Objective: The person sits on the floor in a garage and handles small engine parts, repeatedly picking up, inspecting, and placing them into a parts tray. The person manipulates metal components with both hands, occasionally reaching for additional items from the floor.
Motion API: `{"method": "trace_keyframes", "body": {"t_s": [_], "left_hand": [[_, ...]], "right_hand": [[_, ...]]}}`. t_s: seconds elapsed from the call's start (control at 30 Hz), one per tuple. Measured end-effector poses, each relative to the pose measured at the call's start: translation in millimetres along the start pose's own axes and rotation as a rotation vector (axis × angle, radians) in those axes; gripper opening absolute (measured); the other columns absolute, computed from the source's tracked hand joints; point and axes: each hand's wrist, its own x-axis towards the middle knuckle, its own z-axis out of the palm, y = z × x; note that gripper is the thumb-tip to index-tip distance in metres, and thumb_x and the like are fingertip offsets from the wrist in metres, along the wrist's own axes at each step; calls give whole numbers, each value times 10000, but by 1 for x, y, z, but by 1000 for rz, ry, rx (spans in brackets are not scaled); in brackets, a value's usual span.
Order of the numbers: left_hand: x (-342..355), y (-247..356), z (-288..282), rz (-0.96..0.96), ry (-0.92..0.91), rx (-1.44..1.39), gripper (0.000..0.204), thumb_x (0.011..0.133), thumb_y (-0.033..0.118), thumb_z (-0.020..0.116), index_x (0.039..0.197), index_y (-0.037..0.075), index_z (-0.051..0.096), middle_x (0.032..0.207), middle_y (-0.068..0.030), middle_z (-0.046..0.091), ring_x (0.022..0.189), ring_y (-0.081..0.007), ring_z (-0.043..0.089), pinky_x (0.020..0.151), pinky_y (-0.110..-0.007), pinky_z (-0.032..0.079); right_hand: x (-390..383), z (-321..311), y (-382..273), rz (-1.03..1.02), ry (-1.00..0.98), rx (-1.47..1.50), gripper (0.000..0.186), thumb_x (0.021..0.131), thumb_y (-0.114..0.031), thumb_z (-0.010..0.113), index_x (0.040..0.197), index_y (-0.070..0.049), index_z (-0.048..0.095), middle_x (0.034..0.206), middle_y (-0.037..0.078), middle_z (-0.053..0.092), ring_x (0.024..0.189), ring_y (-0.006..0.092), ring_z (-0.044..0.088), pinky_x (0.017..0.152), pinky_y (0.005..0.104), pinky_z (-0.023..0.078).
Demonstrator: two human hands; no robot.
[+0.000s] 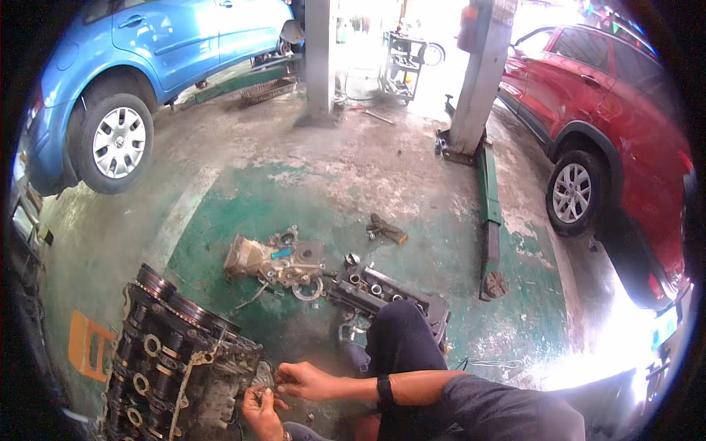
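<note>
A large engine (158, 360) with dark camshafts and round openings on top lies at the lower left. Both hands are at its right end, beside a small grey metal fitting (262, 373). My right hand (305, 381), with a black band on the wrist, reaches in from the right, its fingers pinched close to the fitting. Just below it, my left hand (263, 415) has thumb and fingers drawn together. Whatever the fingertips hold is too small to make out. I cannot tell whether the fitting is fixed to the engine.
An aluminium engine cover (276, 259) and a black valve cover (386, 290) lie on the green floor ahead. Gloves (387, 229) lie beyond them. An orange stand (90, 345) is left of the engine. A blue car (184, 44), lift post (478, 81) and red car (618, 132) stand around.
</note>
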Motion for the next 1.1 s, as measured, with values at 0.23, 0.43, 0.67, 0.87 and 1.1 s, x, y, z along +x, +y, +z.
{"method": "trace_keyframes", "body": {"t_s": [0.23,0.43,0.67,0.87,1.1], "left_hand": [[-8,4,-6,-16,-47,66,86,868,32,542,952,11,545,684,-86,565,516,-160,543,456,-322,481],[-8,2,-9,-20,-57,-28,77,873,65,544,939,24,545,663,-75,557,483,-150,516,426,-318,467],[-2,-7,-7,27,25,-91,64,868,63,551,917,22,546,641,-71,560,478,-142,505,425,-304,462],[-7,1,-3,-9,-66,2,64,861,65,564,904,19,554,643,-70,564,491,-154,523,426,-304,465],[-5,2,-2,-31,35,-78,86,872,76,557,940,26,544,699,-70,579,512,-147,522,435,-302,461]], "right_hand": [[-4,4,-15,246,-121,31,321,939,-273,503,885,41,542,694,162,574,635,229,559,596,381,442],[-5,9,-10,248,-94,95,392,954,-332,473,852,41,539,680,154,544,633,210,518,603,373,433],[-7,9,-11,84,-22,8,335,924,-285,517,838,39,508,705,163,562,652,208,529,615,387,436],[-5,4,-7,373,-192,156,368,942,-312,489,873,46,543,679,159,565,613,228,533,593,399,432],[-4,13,0,41,27,-18,372,946,-314,498,782,19,517,610,150,509,521,224,517,516,369,412]]}}
